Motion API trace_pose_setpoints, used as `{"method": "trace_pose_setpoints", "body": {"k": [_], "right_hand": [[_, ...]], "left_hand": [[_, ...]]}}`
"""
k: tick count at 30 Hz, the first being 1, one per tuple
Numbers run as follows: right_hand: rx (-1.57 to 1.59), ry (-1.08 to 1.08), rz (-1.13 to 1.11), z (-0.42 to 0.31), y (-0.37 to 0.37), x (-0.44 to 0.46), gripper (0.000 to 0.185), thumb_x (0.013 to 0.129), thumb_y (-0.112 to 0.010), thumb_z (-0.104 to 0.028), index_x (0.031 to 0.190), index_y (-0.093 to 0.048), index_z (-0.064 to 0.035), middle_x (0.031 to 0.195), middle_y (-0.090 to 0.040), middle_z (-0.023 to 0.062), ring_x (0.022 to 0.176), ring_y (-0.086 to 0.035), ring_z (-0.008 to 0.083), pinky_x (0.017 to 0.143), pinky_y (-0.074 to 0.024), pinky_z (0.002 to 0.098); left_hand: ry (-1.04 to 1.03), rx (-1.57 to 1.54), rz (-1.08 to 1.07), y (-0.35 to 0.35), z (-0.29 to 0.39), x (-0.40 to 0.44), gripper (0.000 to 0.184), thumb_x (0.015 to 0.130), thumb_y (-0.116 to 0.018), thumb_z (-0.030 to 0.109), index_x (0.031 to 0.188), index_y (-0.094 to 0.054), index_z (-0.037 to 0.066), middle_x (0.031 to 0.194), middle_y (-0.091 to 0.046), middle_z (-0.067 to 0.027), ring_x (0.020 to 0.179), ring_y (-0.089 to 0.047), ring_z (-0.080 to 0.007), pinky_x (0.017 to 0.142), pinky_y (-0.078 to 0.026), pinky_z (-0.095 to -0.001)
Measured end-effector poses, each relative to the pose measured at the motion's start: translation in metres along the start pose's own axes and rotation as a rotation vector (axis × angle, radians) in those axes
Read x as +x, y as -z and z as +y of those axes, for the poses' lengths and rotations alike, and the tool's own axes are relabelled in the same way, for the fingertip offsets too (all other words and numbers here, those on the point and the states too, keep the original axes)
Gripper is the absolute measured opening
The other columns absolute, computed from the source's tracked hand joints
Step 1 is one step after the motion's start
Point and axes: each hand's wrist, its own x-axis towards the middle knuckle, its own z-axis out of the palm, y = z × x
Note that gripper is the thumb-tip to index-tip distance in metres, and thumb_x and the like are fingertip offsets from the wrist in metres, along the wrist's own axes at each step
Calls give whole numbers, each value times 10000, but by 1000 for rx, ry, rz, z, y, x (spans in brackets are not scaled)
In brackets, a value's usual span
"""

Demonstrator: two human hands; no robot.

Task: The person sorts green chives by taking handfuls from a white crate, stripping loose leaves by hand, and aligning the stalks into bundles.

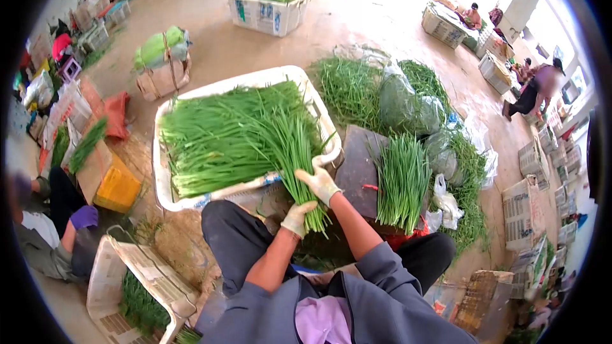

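Both my hands wear cream gloves. A bunch of garlic chives [290,150] slants over the near right corner of a white plastic crate [164,181], its leaf tips over the crate's load. My left hand [298,218] is wrapped around the bunch near its cut stem ends. Against the right side of the bunch rests my right hand [320,183], fingers stretched out and thumb apart. Green chives [223,134] lie in layers inside the crate. To the right, another pile of chives [403,181] lies on a dark board [357,169].
Loose greens [347,86] and clear plastic bags [408,105] heap up at the right. A tilted crate [105,280] with greens stands at lower left, near a co-worker's purple-gloved hand [84,217]. A filled crate [268,16] stands farther back. Other people work at the far right.
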Motion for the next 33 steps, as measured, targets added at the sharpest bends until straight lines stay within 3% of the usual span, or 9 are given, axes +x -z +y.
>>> {"method": "trace_pose_setpoints", "body": {"k": [2, 4, 10, 13, 16, 20, 23, 27, 33], "right_hand": [[-207, 67, 243, -2, 8, -12, 671, 872, -696, -404, 1327, -502, 49, 1162, -651, 248, 1056, -645, 350, 913, -485, 392], [-322, 26, 372, 7, 15, -29, 719, 872, -686, -419, 1360, -455, 56, 1185, -643, 262, 1103, -625, 385, 937, -482, 414], [-329, -73, 209, 16, 23, -78, 506, 941, -626, -277, 1312, -519, 50, 1133, -673, 175, 1055, -634, 220, 926, -477, 335], [-66, -48, 234, 15, 18, -74, 357, 993, -527, -164, 1248, -580, 80, 1154, -672, 134, 1070, -601, 167, 948, -458, 300], [-181, -8, 221, 27, 23, -66, 381, 965, -554, -210, 1248, -595, 42, 1164, -671, 209, 1072, -641, 301, 938, -471, 354], [-242, -8, 206, 20, 32, -65, 393, 961, -587, -197, 1258, -582, 61, 1173, -672, 155, 1065, -627, 193, 930, -475, 301], [-591, 259, 568, -12, 23, -83, 283, 864, -696, -158, 1115, -664, -33, 956, -683, 148, 875, -676, 275, 806, -531, 348], [-783, 337, 260, -49, -2, -107, 187, 773, -758, -222, 873, -698, -75, 830, -658, 109, 756, -645, 309, 679, -527, 397], [-802, 268, 215, -40, -4, -110, 226, 779, -733, -270, 847, -711, -56, 788, -681, 127, 753, -654, 351, 703, -528, 416]], "left_hand": [[-4, 34, 117, -11, 6, -3, 395, 847, -623, 26, 1239, -580, 7, 1080, -677, -118, 907, -687, -281, 821, -569, -407], [-47, -6, 107, -2, 1, 3, 443, 833, -629, 13, 1272, -573, 11, 1124, -670, -115, 952, -681, -276, 842, -560, -392], [-86, -27, 46, 1, -7, 10, 464, 895, -643, 82, 1346, -541, 43, 1222, -641, -87, 1066, -647, -255, 910, -537, -387], [26, -297, -59, -5, 0, 7, 510, 990, -545, 403, 1377, -506, 73, 1271, -624, -92, 1104, -631, -250, 945, -529, -421], [-15, -300, -73, -13, 4, 1, 617, 984, -493, 530, 1400, -479, 75, 1317, -600, -99, 1145, -614, -256, 970, -517, -431], [-89, -309, -129, -23, 8, -2, 666, 1004, -402, 564, 1452, -421, 71, 1406, -537, -104, 1228, -567, -255, 1030, -479, -416], [-68, -339, -133, -30, 12, -7, 666, 999, -383, 587, 1422, -462, 79, 1365, -571, -103, 1204, -580, -258, 1022, -482, -420], [-150, -239, -54, -25, 8, 1, 678, 992, -373, 611, 1405, -487, 85, 1353, -580, -100, 1194, -581, -257, 1011, -484, -419], [-171, -299, -70, -33, 11, -2, 726, 981, -345, 646, 1418, -470, 79, 1359, -573, -106, 1191, -578, -274, 1029, -467, -419]]}}
